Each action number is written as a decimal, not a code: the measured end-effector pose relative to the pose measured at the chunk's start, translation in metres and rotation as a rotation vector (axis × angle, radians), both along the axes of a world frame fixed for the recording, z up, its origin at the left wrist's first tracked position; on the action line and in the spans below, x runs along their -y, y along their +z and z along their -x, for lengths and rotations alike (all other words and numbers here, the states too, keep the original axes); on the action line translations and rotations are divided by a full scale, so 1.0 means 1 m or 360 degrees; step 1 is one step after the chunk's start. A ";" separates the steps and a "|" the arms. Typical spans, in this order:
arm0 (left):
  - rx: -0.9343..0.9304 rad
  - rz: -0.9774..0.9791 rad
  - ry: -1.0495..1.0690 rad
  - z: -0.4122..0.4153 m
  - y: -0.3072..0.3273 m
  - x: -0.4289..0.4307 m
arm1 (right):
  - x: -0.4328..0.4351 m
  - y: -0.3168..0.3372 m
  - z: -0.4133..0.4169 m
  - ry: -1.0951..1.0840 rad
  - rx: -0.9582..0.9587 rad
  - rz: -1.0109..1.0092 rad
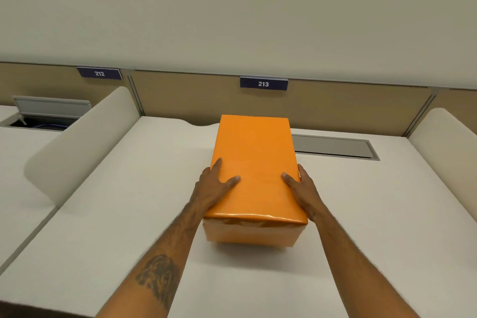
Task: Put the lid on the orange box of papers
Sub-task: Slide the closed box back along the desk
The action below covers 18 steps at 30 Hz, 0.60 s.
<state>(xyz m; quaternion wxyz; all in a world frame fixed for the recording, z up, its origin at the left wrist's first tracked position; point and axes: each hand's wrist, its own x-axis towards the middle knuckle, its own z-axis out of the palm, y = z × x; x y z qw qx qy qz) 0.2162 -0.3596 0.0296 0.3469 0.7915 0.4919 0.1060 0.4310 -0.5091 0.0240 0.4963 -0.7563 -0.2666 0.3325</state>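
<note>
An orange lid point(254, 160) sits on top of the orange box point(251, 233), which stands on the white desk point(116, 214). Only the box's near wall shows below the lid's glossy front rim. My left hand point(214, 187) grips the lid's left edge, thumb lying on top. My right hand point(302, 191) grips the right edge the same way. The papers inside are hidden.
White padded dividers stand at the left point(77, 147) and right point(444, 137) of the desk. A grey cable hatch point(333, 148) lies flush behind the box. A back panel carries the label 213 point(263, 83). The neighbouring desk has an open hatch point(49, 113).
</note>
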 end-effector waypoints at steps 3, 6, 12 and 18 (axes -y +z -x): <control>0.0020 -0.0036 0.0051 0.015 0.010 -0.024 | -0.029 0.006 0.011 0.0040 -0.0023 -0.0056; 0.0016 -0.0058 0.0077 0.033 0.020 -0.055 | -0.063 0.014 0.025 0.0078 -0.0041 -0.0091; -0.0016 -0.0083 0.0122 0.088 0.028 -0.136 | -0.150 0.017 0.074 0.0155 -0.0029 -0.0110; 0.0003 -0.0101 0.0157 0.155 0.029 -0.230 | -0.248 0.016 0.139 0.0156 -0.0063 -0.0096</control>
